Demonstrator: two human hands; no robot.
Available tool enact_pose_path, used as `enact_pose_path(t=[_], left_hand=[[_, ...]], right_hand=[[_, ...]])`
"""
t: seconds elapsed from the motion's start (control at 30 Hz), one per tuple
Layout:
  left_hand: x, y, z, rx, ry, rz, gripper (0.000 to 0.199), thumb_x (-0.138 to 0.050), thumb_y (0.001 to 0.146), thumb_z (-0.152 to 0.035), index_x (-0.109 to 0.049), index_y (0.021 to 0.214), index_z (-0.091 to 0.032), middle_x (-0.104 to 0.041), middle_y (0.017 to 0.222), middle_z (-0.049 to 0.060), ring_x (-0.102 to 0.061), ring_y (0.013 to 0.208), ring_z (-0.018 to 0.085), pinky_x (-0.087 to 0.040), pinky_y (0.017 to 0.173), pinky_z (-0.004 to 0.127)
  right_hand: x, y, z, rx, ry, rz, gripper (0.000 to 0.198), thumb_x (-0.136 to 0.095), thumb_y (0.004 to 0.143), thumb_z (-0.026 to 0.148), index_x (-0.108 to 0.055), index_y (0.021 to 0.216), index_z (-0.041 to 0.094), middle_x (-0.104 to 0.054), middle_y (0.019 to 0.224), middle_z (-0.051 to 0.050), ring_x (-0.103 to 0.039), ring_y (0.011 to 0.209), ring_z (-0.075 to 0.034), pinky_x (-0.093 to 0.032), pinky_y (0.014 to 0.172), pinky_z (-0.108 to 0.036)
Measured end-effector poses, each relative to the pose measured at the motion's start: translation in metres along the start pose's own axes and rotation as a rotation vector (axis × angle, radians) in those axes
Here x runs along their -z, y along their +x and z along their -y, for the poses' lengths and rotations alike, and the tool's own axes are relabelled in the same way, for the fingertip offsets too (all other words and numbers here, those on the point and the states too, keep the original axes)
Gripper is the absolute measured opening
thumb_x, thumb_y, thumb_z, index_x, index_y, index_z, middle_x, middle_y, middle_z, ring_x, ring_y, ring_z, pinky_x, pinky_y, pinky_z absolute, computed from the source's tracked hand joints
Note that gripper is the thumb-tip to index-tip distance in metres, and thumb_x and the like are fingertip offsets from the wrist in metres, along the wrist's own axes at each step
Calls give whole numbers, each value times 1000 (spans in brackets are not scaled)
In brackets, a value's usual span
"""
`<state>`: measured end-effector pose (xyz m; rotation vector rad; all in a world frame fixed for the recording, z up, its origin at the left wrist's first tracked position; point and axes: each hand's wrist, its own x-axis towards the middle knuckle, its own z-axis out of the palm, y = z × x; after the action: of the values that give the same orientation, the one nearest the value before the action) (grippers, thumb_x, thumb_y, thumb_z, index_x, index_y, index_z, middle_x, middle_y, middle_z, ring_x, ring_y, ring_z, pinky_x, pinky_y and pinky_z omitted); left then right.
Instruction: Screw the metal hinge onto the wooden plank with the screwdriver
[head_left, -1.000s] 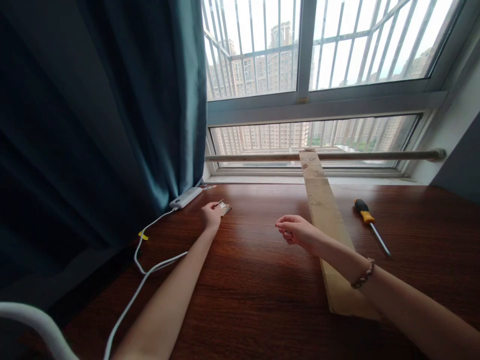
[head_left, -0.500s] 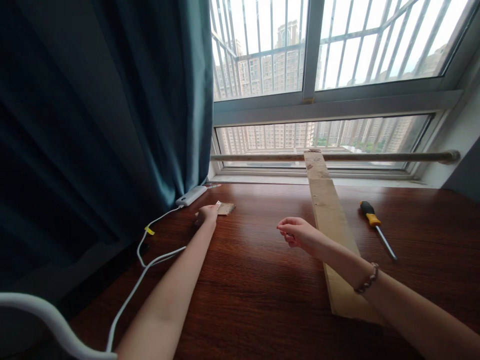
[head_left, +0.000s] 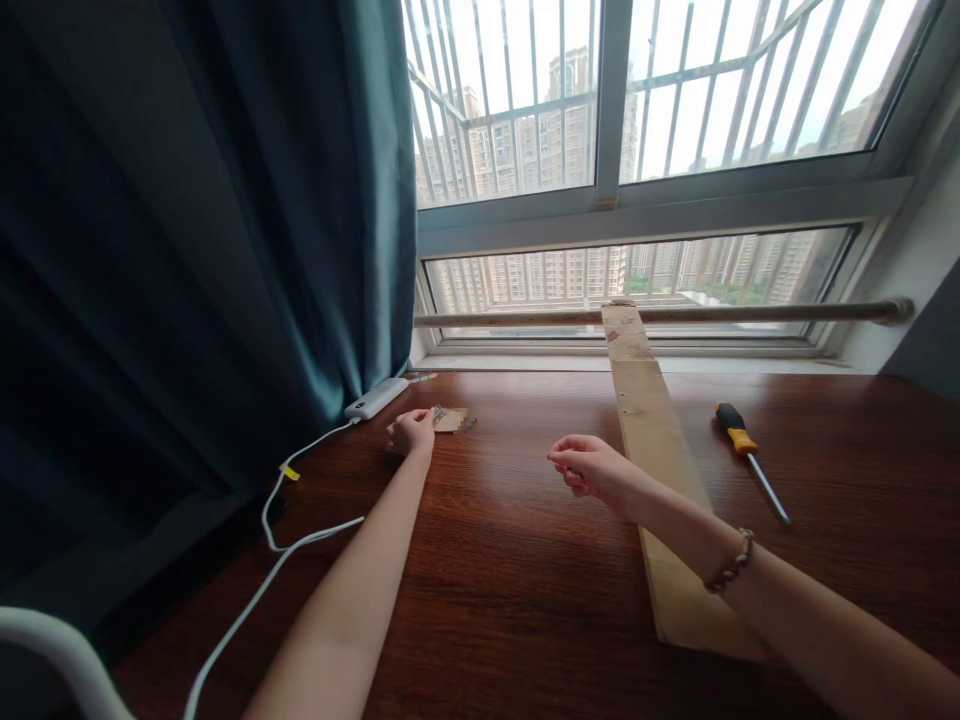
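My left hand (head_left: 412, 432) is closed at the left of the table, its fingertips at the edge of a small tan piece (head_left: 452, 420) that looks like card. A small greyish bit shows at those fingertips, too small to name. My right hand (head_left: 589, 463) hovers over the middle of the table with thumb and forefinger pinched together and the other fingers curled. Whatever it may hold is too small to make out. Beneath my right forearm runs a long wooden board (head_left: 660, 430), its far end leaning up on the rail by the window.
A screwdriver (head_left: 739, 437) with a black and yellow handle lies right of the board. A white power strip (head_left: 377, 397) with a white cable (head_left: 264, 515) lies by the dark blue curtain (head_left: 360, 250). A horizontal rail (head_left: 765, 314) crosses before the window.
The view has shifted slightly. My left hand stays by the tan piece, and the pale bit at its fingertips now looks greyer. My right hand keeps its pinch in nearly the same place.
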<state>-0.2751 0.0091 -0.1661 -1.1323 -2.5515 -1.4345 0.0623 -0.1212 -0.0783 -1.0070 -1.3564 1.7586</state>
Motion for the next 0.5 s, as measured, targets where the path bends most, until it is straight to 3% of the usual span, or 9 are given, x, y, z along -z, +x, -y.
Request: enact_pose_path(t=[0.1, 0.17, 0.33, 0.5], left_hand=[[-5, 7, 2, -85, -78, 38, 25, -51, 80, -37, -66, 87, -19, -69, 88, 8, -61, 81, 21, -45, 70, 31], [-9, 12, 4, -101, -89, 51, 25, -50, 80, -35, -65, 87, -16, -69, 83, 8, -62, 72, 18, -45, 64, 27], [-14, 16, 7, -69, 5, 53, 18, -58, 75, -33, -63, 72, -16, -68, 78, 10, -61, 71, 22, -44, 65, 31], [-8, 8, 1, -48, 109, 105, 17, -61, 72, -37, -63, 72, -20, -67, 83, 10, -60, 81, 26, -43, 72, 37]], right_hand=[[-1, 0, -1, -16, 3, -6, 16, -59, 69, 25, -49, 74, 14, -44, 61, 5, -34, 44, -1, -19, 43, -18], [-1, 1, 0, -26, 5, -8, 17, -60, 69, 26, -48, 74, 15, -44, 60, 5, -33, 43, 0, -18, 43, -18], [-2, 3, -1, -46, 14, -15, 21, -62, 66, 28, -47, 74, 15, -44, 58, 6, -31, 41, 0, -17, 43, -19], [-4, 2, -4, -45, 6, 2, 23, -64, 64, 30, -47, 73, 16, -44, 56, 6, -31, 41, -1, -16, 43, -20]])
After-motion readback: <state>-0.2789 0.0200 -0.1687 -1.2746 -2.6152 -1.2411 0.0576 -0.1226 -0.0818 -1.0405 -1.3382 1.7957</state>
